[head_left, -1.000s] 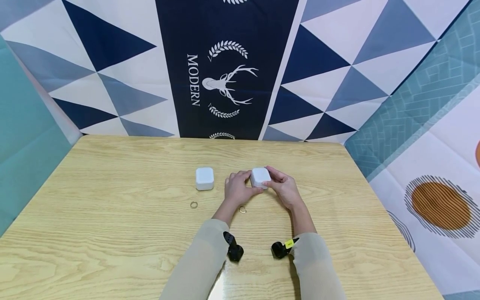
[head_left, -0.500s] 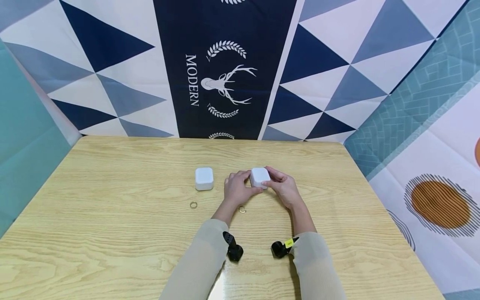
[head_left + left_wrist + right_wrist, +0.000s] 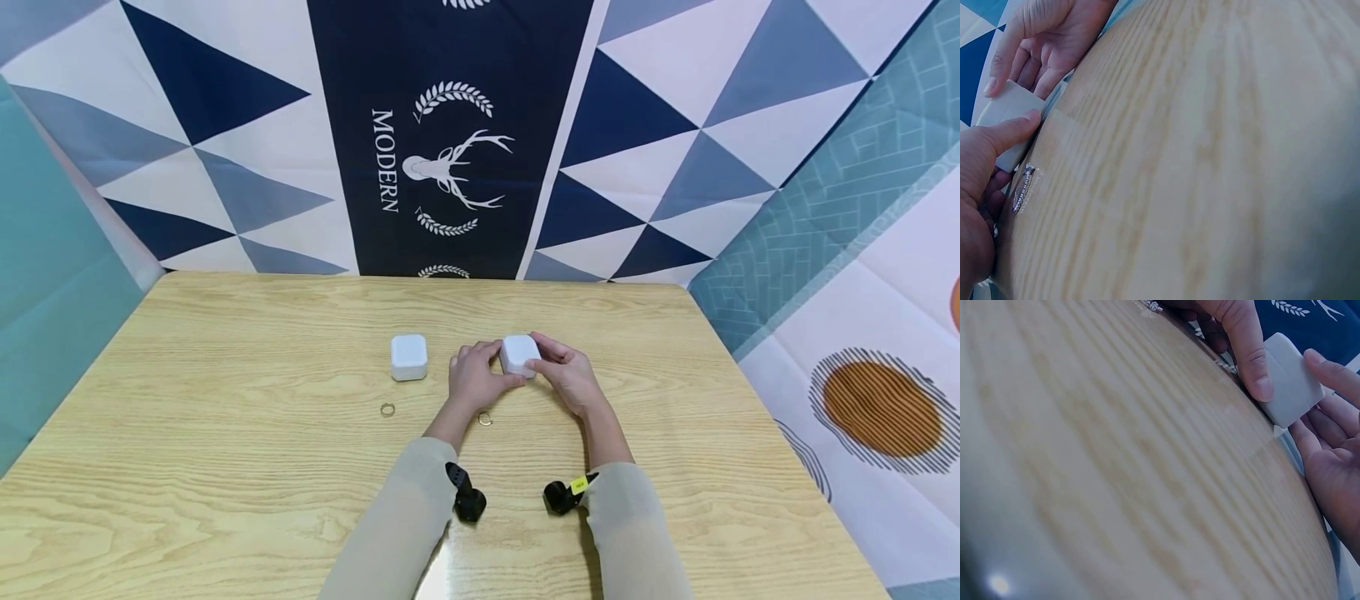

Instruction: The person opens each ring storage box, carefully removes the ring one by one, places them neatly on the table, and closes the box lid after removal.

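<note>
A small white box with rounded corners stands on the table between both hands. My left hand holds it from the left, thumb along the front and fingers at the far side. My right hand grips the right side, thumb near the front corner, index finger behind. In the left wrist view, the left thumb lies across the white box. The right wrist view shows both hands at the same white box. Beside my left wrist lies a thin ring on the tabletop.
A matching white box stands to the left of the hands. In front of it lies another ring. The wooden table meets a patterned cloth backdrop at its far edge.
</note>
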Tool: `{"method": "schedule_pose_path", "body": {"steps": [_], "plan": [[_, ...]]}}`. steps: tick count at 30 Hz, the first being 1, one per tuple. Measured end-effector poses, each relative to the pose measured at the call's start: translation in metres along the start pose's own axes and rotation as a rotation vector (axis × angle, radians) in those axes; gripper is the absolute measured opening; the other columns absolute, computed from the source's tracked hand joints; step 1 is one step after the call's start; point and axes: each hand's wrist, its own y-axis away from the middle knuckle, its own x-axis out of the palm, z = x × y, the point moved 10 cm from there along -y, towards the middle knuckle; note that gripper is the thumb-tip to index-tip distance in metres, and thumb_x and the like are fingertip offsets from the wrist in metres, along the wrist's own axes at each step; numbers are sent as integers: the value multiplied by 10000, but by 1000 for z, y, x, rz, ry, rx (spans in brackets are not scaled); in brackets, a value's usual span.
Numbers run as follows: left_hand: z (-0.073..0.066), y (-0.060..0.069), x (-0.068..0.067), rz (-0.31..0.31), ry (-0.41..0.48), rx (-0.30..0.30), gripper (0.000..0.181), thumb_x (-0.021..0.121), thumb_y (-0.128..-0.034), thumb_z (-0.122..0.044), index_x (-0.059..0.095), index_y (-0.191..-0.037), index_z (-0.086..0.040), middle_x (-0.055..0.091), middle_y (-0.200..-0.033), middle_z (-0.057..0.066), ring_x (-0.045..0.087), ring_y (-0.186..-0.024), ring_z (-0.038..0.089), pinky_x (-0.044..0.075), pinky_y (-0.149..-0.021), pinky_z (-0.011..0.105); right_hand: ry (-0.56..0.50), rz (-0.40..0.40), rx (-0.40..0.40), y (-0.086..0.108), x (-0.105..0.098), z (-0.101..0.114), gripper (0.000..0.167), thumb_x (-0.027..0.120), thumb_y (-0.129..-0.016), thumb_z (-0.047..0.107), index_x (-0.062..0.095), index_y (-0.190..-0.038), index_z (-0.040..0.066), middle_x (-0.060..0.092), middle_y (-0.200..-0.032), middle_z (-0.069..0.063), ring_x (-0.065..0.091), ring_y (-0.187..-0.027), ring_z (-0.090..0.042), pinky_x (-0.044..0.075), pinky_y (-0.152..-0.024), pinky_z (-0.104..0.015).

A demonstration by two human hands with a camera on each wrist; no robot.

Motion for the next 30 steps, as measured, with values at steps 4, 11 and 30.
{"method": "schedule_pose_path", "body": {"steps": [4,11,30], "plan": [[1,1,3,8,8,-7,775,736,-728,-512,484,-1373,-165,532,-1360,5,459,-1132,209,310,-971,361,-77,1,24,1,0,-2,558,577,-869,-47,367,-1385,-83,411,-1417,-193,493,-1157,-67,434,-950,-154],[6,-1,3,0,21,-7,781,742,-721,-515,484,-1372,-170,538,-1353,6,464,-1137,209,310,-979,361,-110,-20,21,0,-4,-3,526,574,-909,50,372,-1369,-108,535,-1261,-50,559,-1073,-7,454,-938,-178],[22,-3,0,38,355,-24,738,803,-705,-376,513,-1348,-156,610,-1257,52,481,-1192,275,302,-1038,441,59,-118,-99,-6,-17,0,411,614,-886,58,512,-1211,-174,691,-951,61,664,-835,-39,545,-776,-227]]}}
